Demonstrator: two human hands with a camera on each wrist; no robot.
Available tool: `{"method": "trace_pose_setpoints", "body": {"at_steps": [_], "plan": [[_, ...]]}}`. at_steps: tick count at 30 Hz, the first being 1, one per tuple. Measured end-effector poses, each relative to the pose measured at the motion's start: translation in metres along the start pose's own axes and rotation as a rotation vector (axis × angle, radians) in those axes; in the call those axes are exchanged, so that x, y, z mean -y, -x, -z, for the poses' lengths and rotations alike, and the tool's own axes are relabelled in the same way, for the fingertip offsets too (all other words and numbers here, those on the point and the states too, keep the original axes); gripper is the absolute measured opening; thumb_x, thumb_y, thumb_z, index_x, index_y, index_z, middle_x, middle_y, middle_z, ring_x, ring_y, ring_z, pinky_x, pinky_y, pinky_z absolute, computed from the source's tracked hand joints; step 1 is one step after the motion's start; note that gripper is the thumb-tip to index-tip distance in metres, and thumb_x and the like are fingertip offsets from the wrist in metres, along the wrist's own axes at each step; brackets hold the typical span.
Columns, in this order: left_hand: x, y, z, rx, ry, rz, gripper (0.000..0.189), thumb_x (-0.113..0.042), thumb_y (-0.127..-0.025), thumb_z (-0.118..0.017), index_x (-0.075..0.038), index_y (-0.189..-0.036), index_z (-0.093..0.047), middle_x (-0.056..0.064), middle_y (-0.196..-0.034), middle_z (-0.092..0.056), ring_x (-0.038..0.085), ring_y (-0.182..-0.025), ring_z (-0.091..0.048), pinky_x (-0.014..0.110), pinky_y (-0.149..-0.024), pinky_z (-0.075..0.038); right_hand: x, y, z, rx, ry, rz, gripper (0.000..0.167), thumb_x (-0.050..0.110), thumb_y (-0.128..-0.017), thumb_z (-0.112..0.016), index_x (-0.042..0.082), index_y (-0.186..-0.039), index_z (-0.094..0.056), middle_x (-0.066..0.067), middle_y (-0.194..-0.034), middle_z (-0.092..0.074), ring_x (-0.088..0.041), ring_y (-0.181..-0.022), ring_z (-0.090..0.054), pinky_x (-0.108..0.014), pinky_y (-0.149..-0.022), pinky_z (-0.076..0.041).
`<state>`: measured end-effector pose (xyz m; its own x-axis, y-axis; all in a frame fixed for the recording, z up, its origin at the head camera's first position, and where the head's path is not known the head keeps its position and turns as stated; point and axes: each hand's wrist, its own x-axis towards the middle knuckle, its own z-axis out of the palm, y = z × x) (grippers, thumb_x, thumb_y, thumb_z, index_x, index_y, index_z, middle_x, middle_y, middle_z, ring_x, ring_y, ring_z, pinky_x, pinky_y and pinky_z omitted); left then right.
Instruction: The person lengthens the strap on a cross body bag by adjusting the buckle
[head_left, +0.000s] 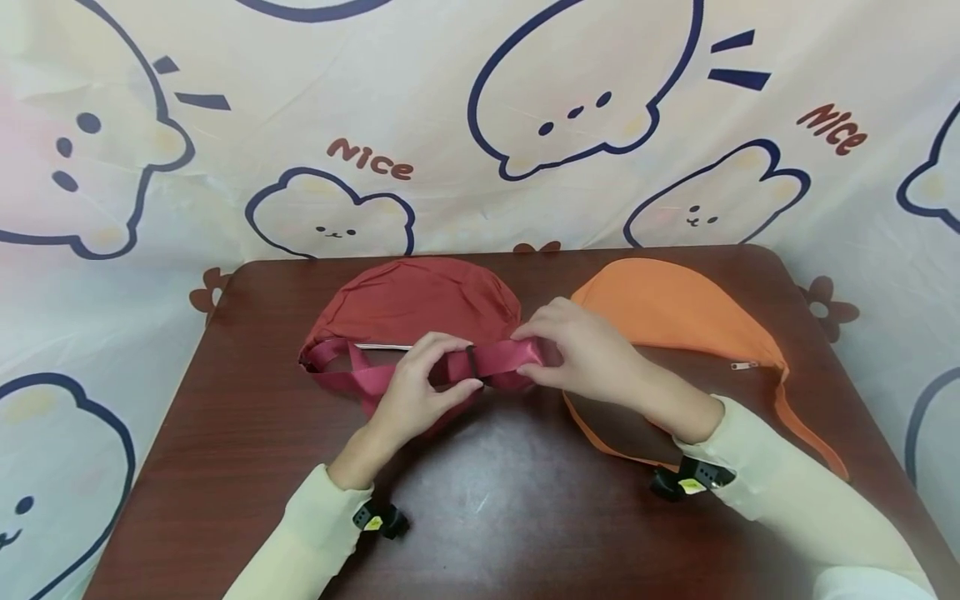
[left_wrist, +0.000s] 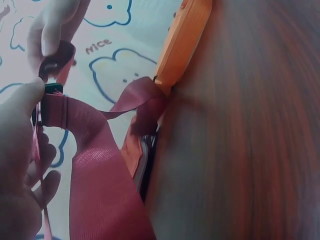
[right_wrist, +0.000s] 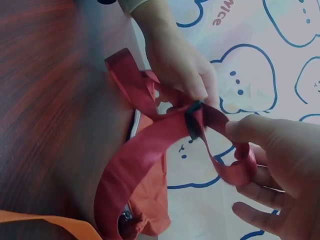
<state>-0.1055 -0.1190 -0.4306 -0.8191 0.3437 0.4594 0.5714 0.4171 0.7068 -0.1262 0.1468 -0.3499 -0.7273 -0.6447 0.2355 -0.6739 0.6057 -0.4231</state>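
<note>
A red waist bag (head_left: 427,300) lies on the table, its dark red webbing strap (left_wrist: 102,160) raised in front of it. At a black slide buckle (head_left: 472,362) on this strap, my left hand (head_left: 416,387) pinches the webbing between thumb and fingers. Just to the right, my right hand (head_left: 588,350) holds a bend of the same strap, thumb on one side and fingers on the other. In the right wrist view the strap forms a loop (right_wrist: 240,172) running from the buckle (right_wrist: 193,120) to the right hand's fingers.
An orange waist bag (head_left: 667,300) lies to the right, partly behind the right hand and forearm. Its thin orange strap (head_left: 813,433) trails toward the table's right edge. A patterned cloth (head_left: 480,208) hangs behind the brown table (head_left: 487,517).
</note>
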Motion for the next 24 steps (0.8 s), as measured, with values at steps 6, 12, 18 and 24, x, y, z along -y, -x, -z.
{"method": "trace_pose_setpoints", "body": {"at_steps": [6, 12, 18, 24], "plan": [[0.007, 0.007, 0.012, -0.015, -0.025, 0.01, 0.048, -0.016, -0.078, -0.09, -0.008, -0.12, -0.068, 0.004, -0.117, -0.064, 0.019, -0.107, -0.061, 0.041, -0.089, -0.053, -0.004, 0.004, 0.003, -0.041, -0.044, 0.007, 0.037, 0.024, -0.081, -0.088, 0.014, -0.115, -0.075, 0.002, -0.099, -0.068, -0.015, -0.089, -0.052, -0.029, -0.064, -0.048], [0.011, 0.011, 0.018, -0.005, -0.043, 0.032, 0.047, -0.015, -0.078, -0.09, -0.009, -0.12, -0.068, 0.003, -0.117, -0.064, 0.017, -0.106, -0.06, 0.035, -0.089, -0.052, -0.009, 0.006, -0.002, -0.034, -0.027, -0.021, 0.04, 0.022, -0.082, -0.086, 0.013, -0.118, -0.073, 0.0, -0.103, -0.069, -0.014, -0.089, -0.053, -0.03, -0.066, -0.049], [0.009, 0.009, 0.019, 0.02, -0.06, 0.047, 0.049, -0.015, -0.079, -0.09, -0.009, -0.122, -0.068, 0.005, -0.118, -0.064, 0.018, -0.107, -0.06, 0.04, -0.088, -0.053, -0.006, 0.002, -0.008, -0.002, -0.006, -0.024, 0.055, 0.024, -0.081, -0.086, 0.011, -0.13, -0.066, -0.005, -0.118, -0.069, -0.02, -0.104, -0.058, -0.037, -0.079, -0.053], [0.005, 0.005, 0.015, 0.032, -0.054, 0.027, 0.049, -0.015, -0.079, -0.089, -0.008, -0.123, -0.067, 0.006, -0.119, -0.063, 0.019, -0.106, -0.06, 0.04, -0.086, -0.054, 0.005, -0.008, -0.018, 0.025, -0.008, 0.0, 0.064, 0.033, -0.081, -0.087, 0.014, -0.137, -0.063, -0.005, -0.124, -0.068, -0.021, -0.11, -0.059, -0.041, -0.084, -0.055]]}}
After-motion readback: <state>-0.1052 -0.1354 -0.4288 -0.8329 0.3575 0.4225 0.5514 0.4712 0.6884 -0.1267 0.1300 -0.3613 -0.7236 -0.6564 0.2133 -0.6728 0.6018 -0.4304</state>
